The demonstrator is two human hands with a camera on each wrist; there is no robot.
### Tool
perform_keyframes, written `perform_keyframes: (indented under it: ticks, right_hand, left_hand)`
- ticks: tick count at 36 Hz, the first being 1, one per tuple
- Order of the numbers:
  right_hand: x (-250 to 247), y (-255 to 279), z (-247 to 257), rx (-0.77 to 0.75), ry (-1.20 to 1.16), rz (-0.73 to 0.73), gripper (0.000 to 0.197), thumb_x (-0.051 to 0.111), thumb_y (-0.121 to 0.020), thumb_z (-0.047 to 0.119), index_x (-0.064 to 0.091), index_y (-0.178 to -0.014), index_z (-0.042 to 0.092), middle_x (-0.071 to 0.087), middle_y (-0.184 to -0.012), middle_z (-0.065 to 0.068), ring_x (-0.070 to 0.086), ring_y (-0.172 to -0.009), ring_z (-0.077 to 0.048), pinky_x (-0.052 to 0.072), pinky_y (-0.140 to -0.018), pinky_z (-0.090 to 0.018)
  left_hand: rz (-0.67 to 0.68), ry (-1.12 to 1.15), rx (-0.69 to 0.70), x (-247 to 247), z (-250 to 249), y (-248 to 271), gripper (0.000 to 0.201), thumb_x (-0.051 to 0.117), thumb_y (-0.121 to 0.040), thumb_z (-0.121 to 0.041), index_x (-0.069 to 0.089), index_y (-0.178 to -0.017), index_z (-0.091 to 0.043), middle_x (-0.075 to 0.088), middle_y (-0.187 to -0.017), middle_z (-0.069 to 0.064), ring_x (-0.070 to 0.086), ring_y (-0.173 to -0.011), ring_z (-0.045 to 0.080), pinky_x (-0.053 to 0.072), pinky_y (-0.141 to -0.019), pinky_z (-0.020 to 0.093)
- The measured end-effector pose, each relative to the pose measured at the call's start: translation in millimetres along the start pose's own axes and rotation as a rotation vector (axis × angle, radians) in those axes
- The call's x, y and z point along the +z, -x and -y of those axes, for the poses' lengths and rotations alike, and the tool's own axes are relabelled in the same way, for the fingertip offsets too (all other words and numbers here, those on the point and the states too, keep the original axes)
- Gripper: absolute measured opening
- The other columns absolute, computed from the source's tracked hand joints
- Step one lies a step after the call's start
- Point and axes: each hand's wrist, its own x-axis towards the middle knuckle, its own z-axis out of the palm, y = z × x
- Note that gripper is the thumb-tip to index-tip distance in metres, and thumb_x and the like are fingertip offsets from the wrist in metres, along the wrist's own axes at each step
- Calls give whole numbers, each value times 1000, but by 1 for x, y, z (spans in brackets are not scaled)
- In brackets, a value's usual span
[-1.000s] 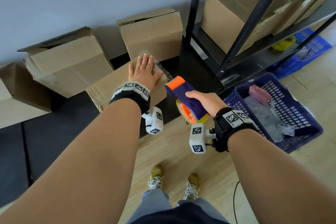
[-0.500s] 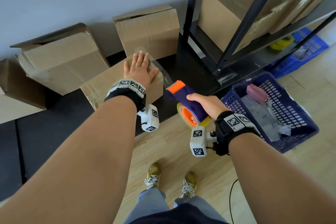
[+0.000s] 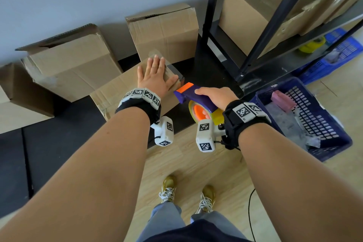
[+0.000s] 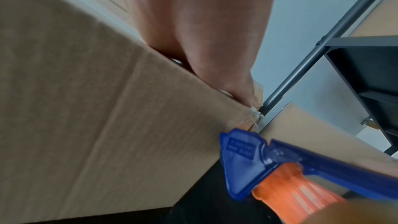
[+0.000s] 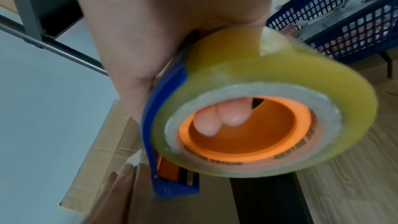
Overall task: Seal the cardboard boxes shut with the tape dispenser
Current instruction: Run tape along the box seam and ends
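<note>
A low cardboard box [image 3: 117, 92] lies on the dark mat in front of me, with clear tape [image 3: 172, 68] over its right end. My left hand [image 3: 154, 76] presses flat on the box top, fingers straight; the left wrist view shows the thumb [image 4: 243, 88] at the box edge [image 4: 150, 125]. My right hand [image 3: 216, 97] grips the blue and orange tape dispenser [image 3: 193, 95] just right of the box, its nose near the box's near right corner. In the right wrist view my fingertips [image 5: 219, 120] curl inside the orange core of the yellowish tape roll [image 5: 269, 105].
Two more cardboard boxes [image 3: 70, 65] [image 3: 167, 31] stand against the wall behind, with another [image 3: 11, 94] at the far left. A black metal shelf [image 3: 275, 31] at the right holds further boxes [image 3: 249, 12]. A blue plastic basket [image 3: 306, 116] sits on the wooden floor by my right arm.
My right hand has brought the dispenser a little left and closer to the box's corner. The left hand stays flat on the box top.
</note>
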Motion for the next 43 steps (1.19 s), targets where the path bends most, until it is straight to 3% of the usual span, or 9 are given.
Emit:
perform_keyframes:
  ticks: [4,9,17,20,24,27,33,38,43]
  right_hand:
    - [-4,-4,3,19,-4,46,43,75,-81,47,68,-101,10,72,-85,-7,67,-64,-15,47,-52,-24]
    - [-4,-9,13,43,23,153,49,73,-74,55,71,-104,17,76,-97,-11,72,-79,-22,55,-74,-33]
    - [-8,-16,18,66,66,222,28,65,-89,45,72,-81,19,71,-73,-5,66,-67,-21,53,-82,-36]
    - [-1,-22,-2,53,233,184,31,58,-96,43,72,-104,17,68,-97,-5,63,-91,-22,46,-91,-32]
    - [1,-24,-34,178,117,27,45,75,-81,47,72,-104,8,70,-85,-7,67,-73,-21,49,-58,-18]
    - [-2,-24,-40,183,31,-32,32,74,-87,40,67,-90,9,64,-72,-6,58,-57,-16,30,-27,-12]
    - [-1,-23,-14,98,-153,-73,81,79,-72,62,62,-125,3,70,-114,-11,68,-102,-26,53,-91,-33]
    - [-2,-13,0,75,-319,58,43,70,-92,22,58,-122,-7,67,-87,-18,67,-57,-19,48,-38,-18]
    - [11,-6,17,58,-384,56,43,69,-92,22,56,-121,-6,70,-93,-21,71,-71,-28,55,-50,-26]
  left_hand:
    - [11,4,-1,-1,-2,1,76,25,-96,-62,-3,-154,-23,-12,-161,-2,-15,-147,16,-11,-118,47]
    - [17,-4,-3,-2,-3,1,75,25,-96,-62,-3,-154,-23,-13,-161,-2,-15,-147,16,-11,-118,47]
    - [21,4,-1,-2,-2,2,75,24,-96,-62,-3,-154,-23,-12,-161,-2,-16,-147,16,-11,-118,47]
    - [15,7,4,-2,-1,4,76,24,-96,-63,-3,-154,-23,-12,-161,-2,-15,-147,15,-11,-118,47]
    - [-3,-1,1,0,0,3,76,23,-95,-64,-3,-154,-23,-11,-161,-3,-15,-147,15,-10,-118,46]
    - [-2,4,-1,-1,0,3,76,23,-95,-64,-2,-154,-24,-10,-161,-3,-14,-147,15,-10,-118,46]
    - [-49,2,-5,-5,-1,2,71,23,-96,-61,7,-154,-24,-1,-162,-4,-6,-148,15,-3,-119,44]
    - [-31,21,-3,-36,-1,-3,43,36,-99,-26,39,-142,-27,25,-152,-3,23,-139,22,19,-112,44]
    - [-38,70,-96,-43,13,-14,52,43,-96,-28,29,-146,-27,24,-155,2,20,-143,24,16,-114,51]
